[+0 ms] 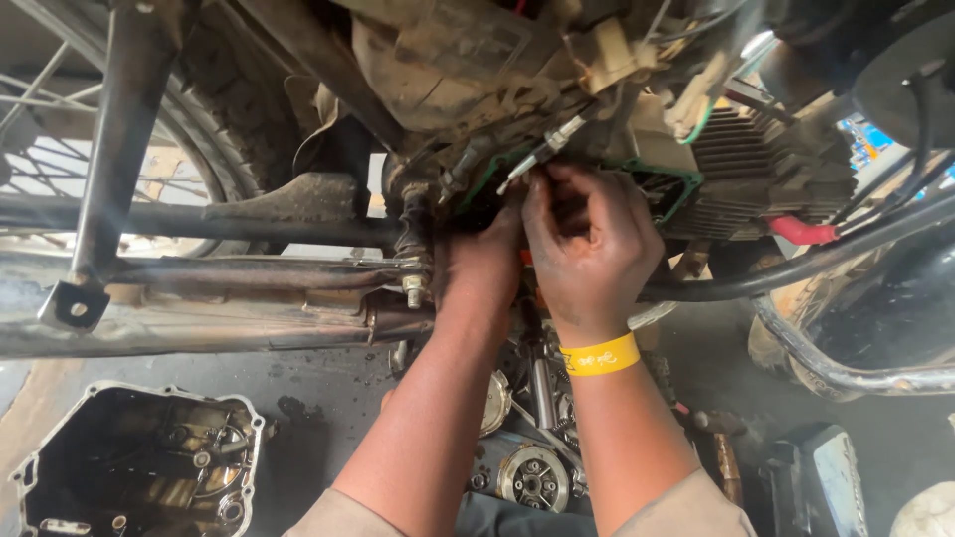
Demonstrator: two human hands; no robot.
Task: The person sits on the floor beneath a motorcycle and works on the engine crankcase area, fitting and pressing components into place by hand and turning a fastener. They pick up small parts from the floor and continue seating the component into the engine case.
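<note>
right hand (589,249) fingers curled together at engine opening (597,184), grip contents unclear | left hand (484,261) just beside it, reaching inside, fingers hidden, cannot tell | removed engine cover (139,459) on floor, below-left of hands, out of the way

This is a motorcycle repair workshop, with the work done low over a stained, oily concrete floor (328,418). A motorcycle fills the view: its spoked rear wheel (60,149), grimy frame tubes (199,219), finned engine cylinder (756,159) and opened engine case edged by a green gasket (676,194), all coated in dirt and grease. On the floor lie a removed engine side cover (139,462), a clutch assembly (534,477) and other loose gears and shafts, and grease-blackened hands (587,249) reach into the engine.
</note>
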